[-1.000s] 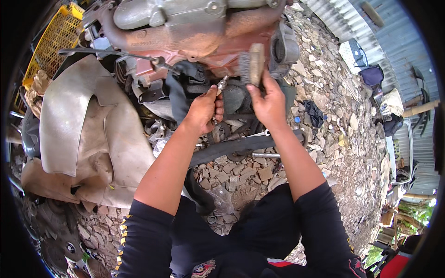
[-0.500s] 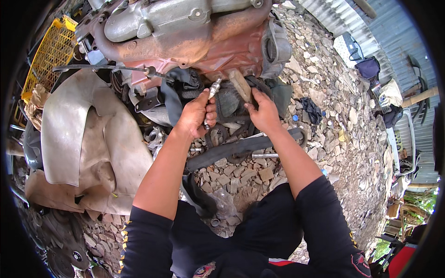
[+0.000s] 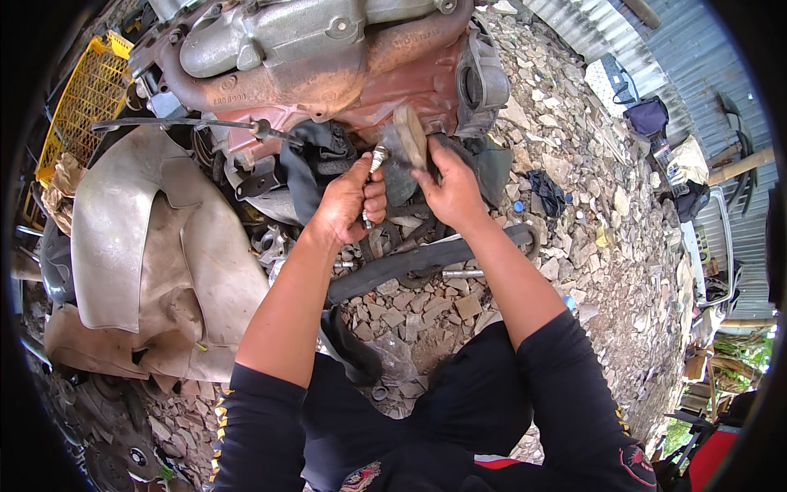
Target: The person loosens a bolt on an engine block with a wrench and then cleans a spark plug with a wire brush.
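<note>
A big engine [image 3: 270, 51] fills the top, just past the two hands. Its upper part is grey, the curved pipe under it is rusty brown, and the side below that is red. A black cable [image 3: 176, 123] sticks out to the left in front of the engine. A yellow crate [image 3: 90, 92] is at the far left. A big tan sheet [image 3: 115, 234] lies folded on the left, near the left arm. A dark cloth [image 3: 305, 168] is bunched up right beside the left hand [image 3: 351, 201]. Under the hands, a long black strip [image 3: 418, 264] and a shiny metal rod [image 3: 464, 273] lie across the broken stones [image 3: 623, 238]. A wavy metal wall [image 3: 697, 57] is at the top right, with a dark blue bag [image 3: 648, 116] near it.

The left hand is curled into a fist, squeezing a slim metal part [image 3: 378, 157]. The right hand [image 3: 451, 187] pinches a brush [image 3: 415, 136] near its lower end, with the thumb on one side and the fingers on the other.

The metal part stands nearly upright in front of the engine. It is silver, and it pokes out above and below the fist. The brush has a light brown wooden back and grey bristles. It is blurry and tilted, with its bristles toward the metal part's top. I cannot tell if they touch.
</note>
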